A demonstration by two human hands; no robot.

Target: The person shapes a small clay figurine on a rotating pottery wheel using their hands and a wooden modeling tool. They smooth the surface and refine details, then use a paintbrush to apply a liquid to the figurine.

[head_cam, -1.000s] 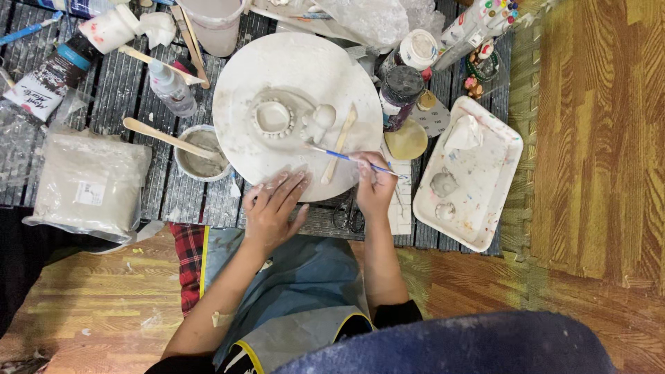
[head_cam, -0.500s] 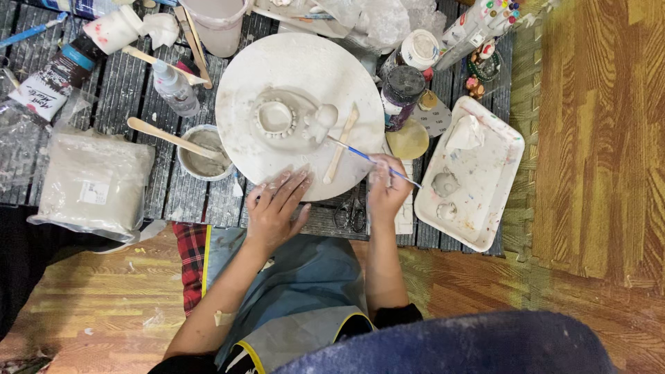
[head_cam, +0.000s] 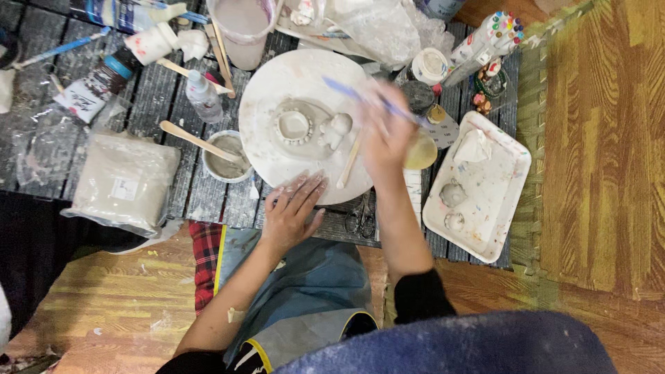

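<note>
A round white board point(head_cam: 277, 83) lies on the dark slatted table, with a small clay piece point(head_cam: 299, 127) and a little clay figure point(head_cam: 337, 127) on it. My right hand point(head_cam: 385, 136) is over the board's right side, shut on a thin blue-handled brush point(head_cam: 346, 88) whose tip points up-left. My left hand point(head_cam: 292, 212) rests flat and open on the board's near edge, fingers spread. A wooden stick point(head_cam: 348, 165) lies on the board beside my right hand.
A white tray point(head_cam: 485, 190) with clay lumps sits at the right. A small bowl of slip point(head_cam: 225, 158) with a wooden stick, a wrapped clay bag point(head_cam: 121, 180), a spray bottle point(head_cam: 205, 97), a cup point(head_cam: 244, 28), scissors point(head_cam: 360, 219) and markers point(head_cam: 488, 38) crowd the table.
My right hand has moved from the board's near right edge up over the board, carrying the brush. The left hand has stayed on the near edge.
</note>
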